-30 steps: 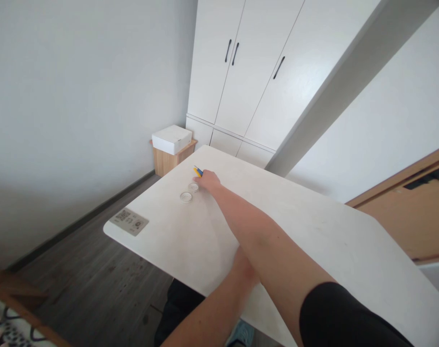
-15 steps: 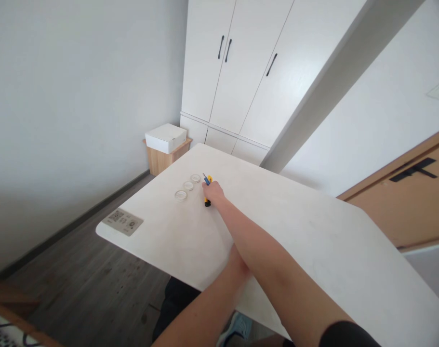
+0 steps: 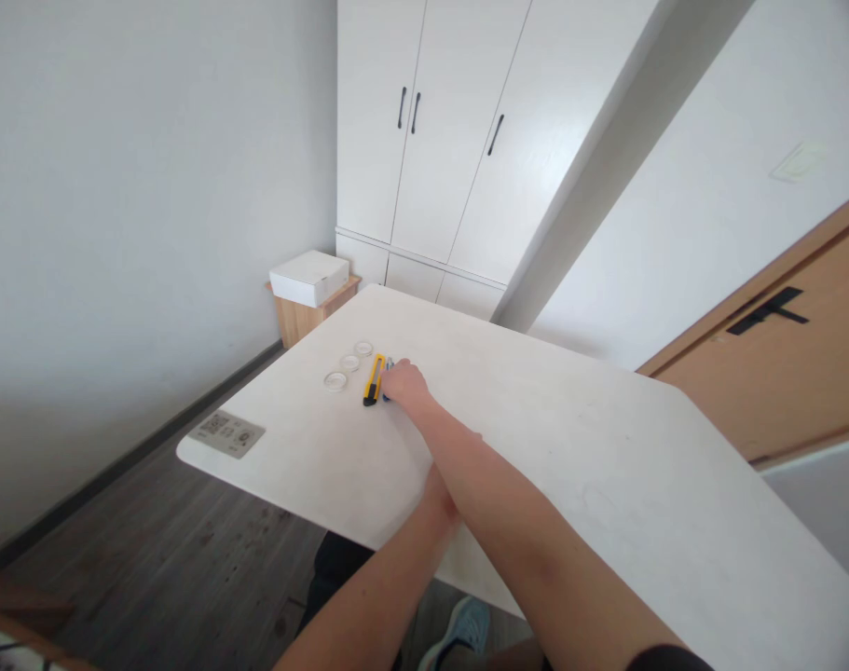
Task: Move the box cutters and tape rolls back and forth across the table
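Resting right hand [image 3: 404,384] on smooth white table [image 3: 606,447] | fingers curled, grip unclear | slim yellow cutter [image 3: 374,378] beside | left hand hidden

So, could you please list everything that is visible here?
table: one, white, centre
discs: three, clear, row on table's far left
cutter: one, yellow, beside discs
blue thing: one, right of cutter
label: one, grey, table corner
box: one, white, on stand
stand: one, wooden, by wall
wardrobe: one, white, behind
door: one, wooden, right
shoe: one, blue, under table
right hand: one, on blue thing
left hand: one, mostly hidden behind right forearm
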Available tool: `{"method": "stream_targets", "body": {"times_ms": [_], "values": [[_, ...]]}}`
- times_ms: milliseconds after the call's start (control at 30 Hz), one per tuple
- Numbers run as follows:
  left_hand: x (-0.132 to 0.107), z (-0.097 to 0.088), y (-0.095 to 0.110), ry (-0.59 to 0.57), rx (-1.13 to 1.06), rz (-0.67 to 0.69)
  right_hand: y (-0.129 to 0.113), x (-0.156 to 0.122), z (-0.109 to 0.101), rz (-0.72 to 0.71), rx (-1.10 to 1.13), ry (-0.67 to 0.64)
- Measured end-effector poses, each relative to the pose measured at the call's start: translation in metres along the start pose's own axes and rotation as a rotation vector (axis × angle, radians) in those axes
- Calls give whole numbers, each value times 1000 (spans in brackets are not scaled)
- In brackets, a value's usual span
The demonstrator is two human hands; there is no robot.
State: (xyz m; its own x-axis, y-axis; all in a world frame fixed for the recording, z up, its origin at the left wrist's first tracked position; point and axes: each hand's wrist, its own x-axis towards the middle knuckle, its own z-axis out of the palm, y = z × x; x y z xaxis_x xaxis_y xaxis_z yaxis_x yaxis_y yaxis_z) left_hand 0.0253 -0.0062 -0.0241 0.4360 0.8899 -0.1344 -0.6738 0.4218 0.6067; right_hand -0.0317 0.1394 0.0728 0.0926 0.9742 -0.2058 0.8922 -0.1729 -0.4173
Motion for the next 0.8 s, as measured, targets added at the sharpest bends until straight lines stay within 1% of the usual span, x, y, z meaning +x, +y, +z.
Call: {"method": "stream_targets", "body": {"times_ms": [67,100,133,167,200,267,333,367,433,500,567,600,667,733,800], "values": [[-2,0,6,-52,340,127,6,-15,-11,43,-53,8],[-4,0,9,-88,529,199,13,-24,-18,30,-77,8],[-5,0,13,-121,699,264,23,-34,-26,-13,-94,13],[-7,0,17,-144,820,311,38,-44,-33,-74,-103,30],[-8,1,21,-156,875,333,58,-55,-40,-142,-103,57],[-10,3,27,-194,1048,384,110,-80,-52,-245,-68,132],[-11,6,31,-233,1313,460,174,-107,-60,-280,-21,208],[-12,8,32,-249,1476,510,208,-121,-63,-258,-1,262],[-12,10,34,-261,1751,604,273,-149,-69,-162,-5,363],[-12,10,34,-251,1855,648,329,-178,-74,-52,-55,421],[-11,9,32,-244,1877,669,369,-204,-79,12,-127,435],[-10,8,32,-244,1879,678,383,-215,-81,18,-166,431],[-9,5,30,-243,1882,698,400,-234,-80,8,-242,416],[-7,3,30,-244,1886,715,407,-248,-75,8,-303,397],[-7,2,30,-244,1895,724,407,-255,-67,27,-347,374]]}}
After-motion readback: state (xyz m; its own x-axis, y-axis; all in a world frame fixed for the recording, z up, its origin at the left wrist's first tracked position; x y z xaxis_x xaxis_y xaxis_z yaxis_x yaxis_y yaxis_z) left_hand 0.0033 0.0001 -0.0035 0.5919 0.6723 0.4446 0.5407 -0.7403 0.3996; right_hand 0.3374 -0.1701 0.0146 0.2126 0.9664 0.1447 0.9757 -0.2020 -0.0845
